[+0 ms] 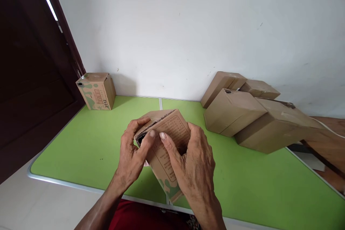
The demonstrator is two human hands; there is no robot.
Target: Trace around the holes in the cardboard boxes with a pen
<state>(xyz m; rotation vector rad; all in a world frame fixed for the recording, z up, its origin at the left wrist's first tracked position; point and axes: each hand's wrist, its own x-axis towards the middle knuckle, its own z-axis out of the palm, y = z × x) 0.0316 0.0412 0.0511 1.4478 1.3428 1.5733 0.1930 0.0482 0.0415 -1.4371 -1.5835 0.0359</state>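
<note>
Both my hands grip a small brown cardboard box (168,163) with printed text and a green pattern, tilted above the front middle of the table. My left hand (134,151) wraps the box's left end, its thumb near a dark gap at the upper left corner. Across the printed face lies the thumb of my right hand (194,161), whose fingers curl round the right side. The two thumbs nearly meet close to the upper edge. The far side of the box and most fingertips are hidden.
The green folding table (75,151) has a metal rim and centre seam. At its back left stands a printed carton (95,93). Several plain cartons (234,111) cluster at the back right. A white wall (172,36) rises behind; a dark door (32,61) is at left.
</note>
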